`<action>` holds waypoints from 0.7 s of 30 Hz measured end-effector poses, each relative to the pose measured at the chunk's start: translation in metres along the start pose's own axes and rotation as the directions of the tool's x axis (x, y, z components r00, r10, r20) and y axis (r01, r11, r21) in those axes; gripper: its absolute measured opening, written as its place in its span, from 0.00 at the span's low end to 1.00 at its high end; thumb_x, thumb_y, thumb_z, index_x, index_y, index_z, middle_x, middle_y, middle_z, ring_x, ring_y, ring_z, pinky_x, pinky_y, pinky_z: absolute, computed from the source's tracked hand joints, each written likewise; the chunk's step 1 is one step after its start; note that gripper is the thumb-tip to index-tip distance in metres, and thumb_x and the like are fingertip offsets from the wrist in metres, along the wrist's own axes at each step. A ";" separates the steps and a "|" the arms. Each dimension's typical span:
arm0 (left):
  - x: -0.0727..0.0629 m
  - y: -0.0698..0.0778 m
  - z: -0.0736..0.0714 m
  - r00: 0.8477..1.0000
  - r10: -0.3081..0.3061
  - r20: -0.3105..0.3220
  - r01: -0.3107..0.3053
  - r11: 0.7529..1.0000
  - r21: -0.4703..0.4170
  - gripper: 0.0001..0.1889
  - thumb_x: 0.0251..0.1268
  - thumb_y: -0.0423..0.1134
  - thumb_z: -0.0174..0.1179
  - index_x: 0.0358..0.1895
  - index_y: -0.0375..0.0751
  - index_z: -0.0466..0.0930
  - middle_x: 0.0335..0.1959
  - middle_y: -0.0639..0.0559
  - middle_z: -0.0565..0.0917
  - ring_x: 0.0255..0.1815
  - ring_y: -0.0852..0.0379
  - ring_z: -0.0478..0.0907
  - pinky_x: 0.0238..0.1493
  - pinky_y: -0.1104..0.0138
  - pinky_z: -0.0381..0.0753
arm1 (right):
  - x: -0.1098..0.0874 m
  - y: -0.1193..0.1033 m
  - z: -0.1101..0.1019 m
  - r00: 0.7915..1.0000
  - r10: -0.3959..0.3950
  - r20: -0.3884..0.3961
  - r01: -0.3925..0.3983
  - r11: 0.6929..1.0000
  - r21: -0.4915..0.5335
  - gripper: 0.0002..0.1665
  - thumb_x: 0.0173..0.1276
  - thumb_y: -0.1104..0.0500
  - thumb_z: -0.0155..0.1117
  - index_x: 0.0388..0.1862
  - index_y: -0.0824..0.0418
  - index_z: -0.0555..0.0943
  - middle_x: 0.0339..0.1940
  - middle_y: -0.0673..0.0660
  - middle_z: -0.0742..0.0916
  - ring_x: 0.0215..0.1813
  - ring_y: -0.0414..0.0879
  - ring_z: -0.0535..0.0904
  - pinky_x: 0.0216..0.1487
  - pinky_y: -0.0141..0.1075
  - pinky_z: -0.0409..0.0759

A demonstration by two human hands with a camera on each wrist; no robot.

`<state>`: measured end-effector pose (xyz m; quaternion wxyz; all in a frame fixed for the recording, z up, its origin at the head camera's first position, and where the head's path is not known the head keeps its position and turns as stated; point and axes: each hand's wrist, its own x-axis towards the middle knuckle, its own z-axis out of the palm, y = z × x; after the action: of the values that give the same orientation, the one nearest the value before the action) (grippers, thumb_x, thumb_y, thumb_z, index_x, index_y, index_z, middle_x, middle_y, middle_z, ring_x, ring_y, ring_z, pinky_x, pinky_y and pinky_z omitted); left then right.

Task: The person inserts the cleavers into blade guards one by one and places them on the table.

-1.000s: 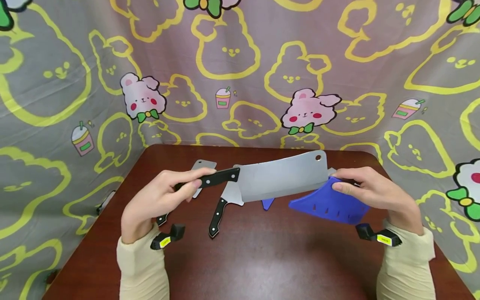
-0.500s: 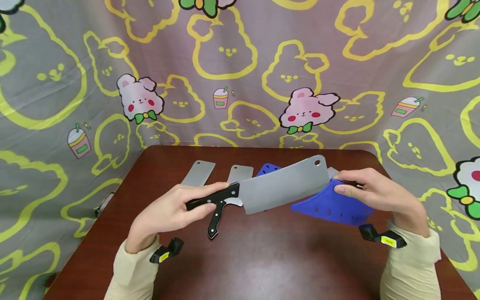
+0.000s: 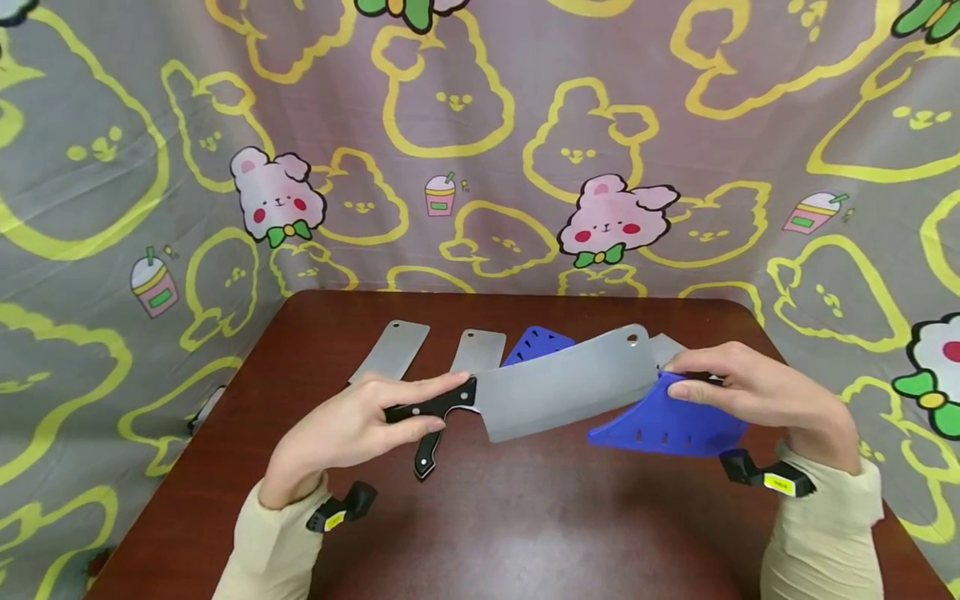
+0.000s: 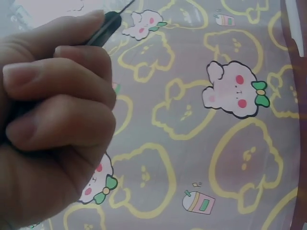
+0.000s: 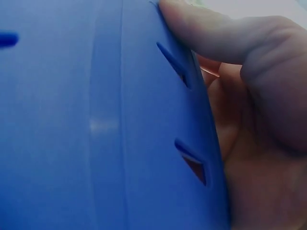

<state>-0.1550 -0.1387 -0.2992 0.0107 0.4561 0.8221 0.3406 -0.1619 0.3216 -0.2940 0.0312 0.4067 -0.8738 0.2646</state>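
Out in front of me, my left hand (image 3: pixel 348 433) grips a large cleaver (image 3: pixel 562 383) by its black riveted handle. The blade is raised over the table, its holed end tilted up to the right. In the left wrist view several fingers curl round the dark handle (image 4: pixel 108 28). My right hand (image 3: pixel 757 396) pinches a blue slotted plastic piece (image 3: pixel 667 425), which looks like a blade cover, by its upper edge. The blade's far end lies close to that edge; I cannot tell whether they touch. Up close, the right wrist view has the blue piece (image 5: pixel 105 96) with the thumb on its edge.
Farther back on the brown table (image 3: pixel 510 533) lie a cleaver (image 3: pixel 393 350) and another cleaver (image 3: pixel 480 348), partly behind the held one. Beside them is a second blue slotted piece (image 3: pixel 536 342). A grey metal piece (image 3: pixel 666 346) shows behind my right hand. A patterned curtain (image 3: pixel 480 183) encloses the table.
My left hand has moved down and slightly right, lowering the cleaver and tilting it more. My right hand and the blue piece have shifted slightly down and right.
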 end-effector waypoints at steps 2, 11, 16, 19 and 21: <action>-0.003 0.001 -0.003 1.000 0.018 0.015 -0.018 1.000 -0.006 0.28 0.69 0.42 0.62 0.71 0.55 0.69 0.13 0.68 0.52 0.14 0.75 0.45 0.17 0.76 0.58 | 0.003 0.000 0.000 1.000 -0.015 0.016 0.015 1.000 0.004 0.20 0.65 0.66 0.66 0.44 0.40 0.80 0.31 0.34 0.81 0.33 0.29 0.77 0.34 0.24 0.73; -0.009 0.000 -0.011 0.987 0.041 0.156 -0.037 0.999 -0.030 0.26 0.72 0.44 0.58 0.71 0.55 0.68 0.12 0.64 0.57 0.12 0.76 0.45 0.16 0.77 0.58 | 0.015 -0.001 0.010 0.985 -0.168 0.045 0.165 0.985 0.053 0.21 0.63 0.69 0.66 0.48 0.44 0.81 0.34 0.37 0.83 0.34 0.30 0.77 0.35 0.22 0.73; -0.014 -0.003 -0.015 0.973 -0.010 0.229 0.023 0.998 -0.052 0.26 0.71 0.45 0.59 0.71 0.58 0.68 0.20 0.64 0.70 0.12 0.75 0.46 0.18 0.76 0.60 | 0.021 -0.003 0.017 0.974 -0.217 0.068 0.213 0.975 0.060 0.21 0.63 0.69 0.66 0.49 0.46 0.80 0.35 0.38 0.84 0.34 0.30 0.78 0.36 0.21 0.73; -0.017 -0.005 -0.018 0.967 -0.021 0.254 0.044 0.996 -0.083 0.26 0.71 0.46 0.58 0.71 0.56 0.68 0.30 0.63 0.81 0.12 0.75 0.47 0.17 0.76 0.61 | 0.024 -0.004 0.020 0.970 -0.233 0.066 0.229 0.972 0.056 0.22 0.62 0.69 0.67 0.49 0.45 0.80 0.35 0.36 0.83 0.34 0.29 0.77 0.36 0.20 0.73; -0.019 -0.005 -0.020 0.963 -0.019 0.268 0.047 0.994 -0.101 0.26 0.71 0.46 0.58 0.71 0.55 0.68 0.42 0.61 0.86 0.12 0.75 0.47 0.17 0.76 0.61 | 0.026 -0.005 0.023 0.969 -0.234 0.077 0.231 0.971 0.055 0.22 0.63 0.68 0.67 0.49 0.44 0.80 0.36 0.35 0.82 0.35 0.28 0.76 0.36 0.20 0.73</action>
<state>-0.1542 -0.1660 -0.2923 0.1512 0.4827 0.8013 0.3194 -0.1723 0.2897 -0.3047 0.0166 0.5175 -0.8144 0.2619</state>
